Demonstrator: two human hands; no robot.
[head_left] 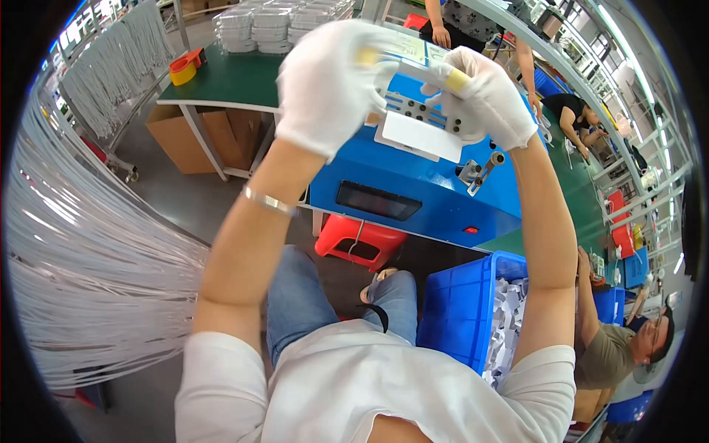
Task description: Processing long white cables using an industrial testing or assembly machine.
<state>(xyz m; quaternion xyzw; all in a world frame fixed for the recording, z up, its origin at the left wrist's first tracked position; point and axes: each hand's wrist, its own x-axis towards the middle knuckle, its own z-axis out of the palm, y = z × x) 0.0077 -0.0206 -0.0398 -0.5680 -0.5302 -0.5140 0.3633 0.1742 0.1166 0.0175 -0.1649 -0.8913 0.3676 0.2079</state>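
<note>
My left hand [329,92] and my right hand [491,100], both in white gloves, are raised over a blue bench machine [436,184]. Between them stretches a flat pale strip [405,49] with printing on it, pinched at its two ends by my fingers. Yellow shows at the fingertips of both gloves. The left glove is slightly blurred and hides part of the strip. Just below the hands, a perforated metal bracket [417,109] and a white plate [419,137] sit on the machine. A small metal roller arm [484,173] stands at its right.
Bundles of white cables [111,258] hang at left. Stacked clear trays [273,26] and a tape dispenser [186,68] stand on the green table [229,81]. A red stool [360,240] is under the machine. A blue bin [458,310] holds white scraps. Other people work at right.
</note>
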